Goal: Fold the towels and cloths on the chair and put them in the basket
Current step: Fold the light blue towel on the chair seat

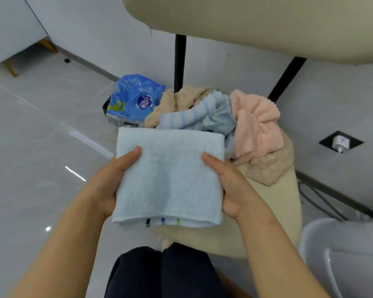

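pale grey glossy floor tiles [37, 134] run up to a white wall with a dark skirting, and a beige upholstered chair [274, 211] on black legs fills the right of the view. both bare hands grasp a folded light-blue terry towel [168, 177] held above the front of the seat: the left hand [108, 186] clasps its left edge with the thumb on top, the right hand [233, 186] clasps its right edge the same way. short black, blue and green stripes show on the towel's near hem. behind it on the seat lies an unfolded heap: a tan fluffy cloth [271, 166], a pink cloth [256, 127] and a blue-and-white striped towel [190, 117], all touching one another. on the floor just left of the heap sits a blue plastic package [134, 100] with a round dark-blue label whose print is too blurred to read. a white charger [340, 143] is plugged into a black socket at right. a white rounded basket [345, 254] sits at the lower right corner.
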`<state>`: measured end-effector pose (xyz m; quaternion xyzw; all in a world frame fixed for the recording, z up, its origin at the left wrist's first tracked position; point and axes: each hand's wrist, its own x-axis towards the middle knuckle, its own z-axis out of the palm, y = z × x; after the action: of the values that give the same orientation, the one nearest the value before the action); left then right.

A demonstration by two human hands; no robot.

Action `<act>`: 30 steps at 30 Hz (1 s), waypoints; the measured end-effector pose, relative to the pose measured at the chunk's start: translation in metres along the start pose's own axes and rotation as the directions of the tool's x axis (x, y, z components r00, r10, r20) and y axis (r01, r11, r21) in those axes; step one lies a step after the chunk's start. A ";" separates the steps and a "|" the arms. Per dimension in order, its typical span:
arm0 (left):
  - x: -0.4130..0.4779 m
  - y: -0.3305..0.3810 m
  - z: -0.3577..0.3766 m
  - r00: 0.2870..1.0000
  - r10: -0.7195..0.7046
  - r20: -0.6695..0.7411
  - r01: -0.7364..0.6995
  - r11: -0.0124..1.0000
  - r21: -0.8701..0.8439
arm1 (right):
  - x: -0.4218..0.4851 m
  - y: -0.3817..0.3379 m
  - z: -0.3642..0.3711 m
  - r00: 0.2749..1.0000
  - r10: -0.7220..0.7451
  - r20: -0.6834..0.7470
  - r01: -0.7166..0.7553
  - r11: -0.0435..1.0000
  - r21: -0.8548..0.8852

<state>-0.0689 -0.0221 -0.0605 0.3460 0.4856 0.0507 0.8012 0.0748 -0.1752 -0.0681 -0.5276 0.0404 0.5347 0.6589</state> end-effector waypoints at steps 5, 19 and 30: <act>-0.033 0.063 0.004 0.996 0.003 -0.091 0.004 0.997 0.074 | -0.019 -0.043 0.048 0.990 -0.025 -0.136 0.003 0.986 -0.165; -0.140 0.222 0.011 0.986 -0.047 -0.160 0.035 0.996 -0.076 | -0.065 -0.170 0.192 0.982 0.106 -0.154 -0.132 0.977 -0.168; -0.119 0.342 -0.129 0.970 0.021 -0.244 -0.041 0.996 -0.080 | 0.022 -0.169 0.363 0.995 0.042 -0.088 -0.070 0.936 -0.346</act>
<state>-0.1486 0.2514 0.1972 0.3104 0.5718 0.1256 0.7489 0.0246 0.1290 0.1880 -0.6555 -0.0137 0.5306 0.5372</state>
